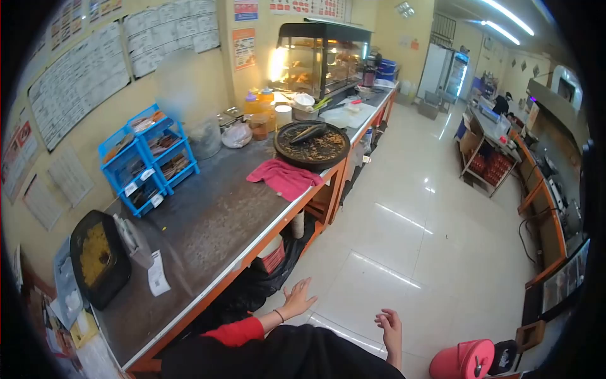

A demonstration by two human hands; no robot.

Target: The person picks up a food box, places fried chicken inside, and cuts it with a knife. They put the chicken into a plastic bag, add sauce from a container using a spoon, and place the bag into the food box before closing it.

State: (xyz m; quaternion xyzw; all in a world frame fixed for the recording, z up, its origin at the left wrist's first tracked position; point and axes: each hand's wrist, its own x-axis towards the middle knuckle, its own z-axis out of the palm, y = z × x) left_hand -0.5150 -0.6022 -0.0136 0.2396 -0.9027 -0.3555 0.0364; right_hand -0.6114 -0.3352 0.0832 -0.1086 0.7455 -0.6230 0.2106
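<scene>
Just past the counter's front edge, my left hand (298, 299) hangs in the air with its fingers spread and nothing in it. Lower right, my right hand (389, 323) is raised over the tiled floor, its fingers loosely bent and apart, holding nothing. Neither hand touches the dark counter (208, 221). On the counter lie a pink cloth (284, 178) and a round dark stone mortar (325, 148) with a pestle (308, 133) resting in it. A white paper slip (158, 274) lies nearer the left end, beside a black tub (98, 259) of yellow food.
Blue racks (148, 158) hold packets against the wall. Bottles (259, 104) and a lit display case (322, 60) stand farther along. A red bucket (464, 360) is on the floor at lower right. A person (502, 103) is far back near a table.
</scene>
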